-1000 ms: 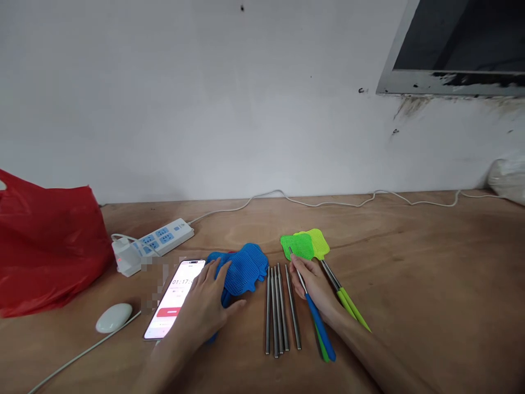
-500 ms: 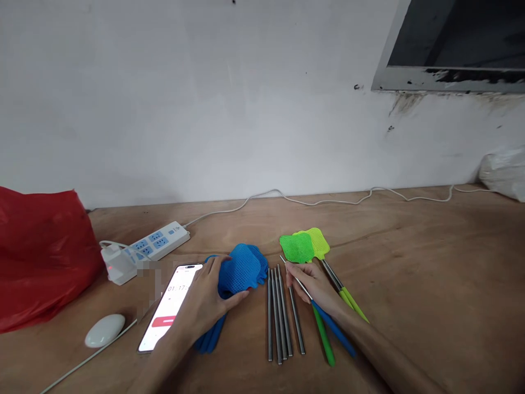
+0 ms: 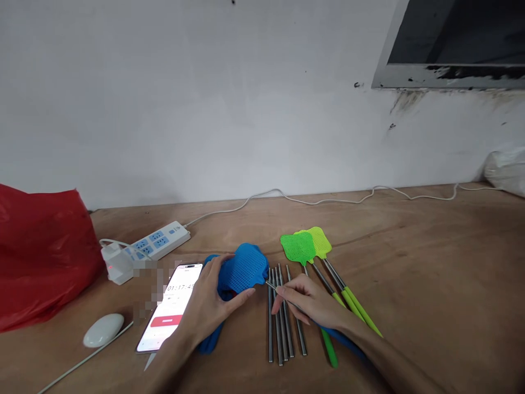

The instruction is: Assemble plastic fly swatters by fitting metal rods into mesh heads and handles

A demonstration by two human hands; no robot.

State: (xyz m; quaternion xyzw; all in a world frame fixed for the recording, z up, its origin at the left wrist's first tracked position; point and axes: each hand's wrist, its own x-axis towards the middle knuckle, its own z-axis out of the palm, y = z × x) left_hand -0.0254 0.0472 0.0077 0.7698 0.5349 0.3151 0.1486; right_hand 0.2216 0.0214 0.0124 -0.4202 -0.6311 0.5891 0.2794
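My left hand (image 3: 207, 306) rests at the left side of a pile of blue fly swatter heads (image 3: 246, 268). Its thumb stretches out to the right, apart from the fingers, and some fingertips are hidden. Blue handles (image 3: 211, 339) show below the hand. My right hand (image 3: 309, 301) pinches a thin metal rod with a blue handle (image 3: 346, 342), its bare tip (image 3: 270, 285) pointing left towards the blue heads. Beneath that tip, several loose metal tubes (image 3: 280, 323) lie side by side. A green fly swatter (image 3: 298, 248) and yellow-green fly swatters (image 3: 321, 242) lie beyond my right hand.
A lit phone (image 3: 170, 306) lies left of my left hand. Farther left are a white power strip (image 3: 164, 243), a white oval object (image 3: 103, 330) and a red bag (image 3: 41, 257). A white cable (image 3: 311, 203) runs along the wall, towards a whitish bag (image 3: 508, 169).
My right hand has moved slightly down, bringing the rod's tip left and lower, over the tubes. The top blue head has shifted beside my left hand, which stays nearly in place.
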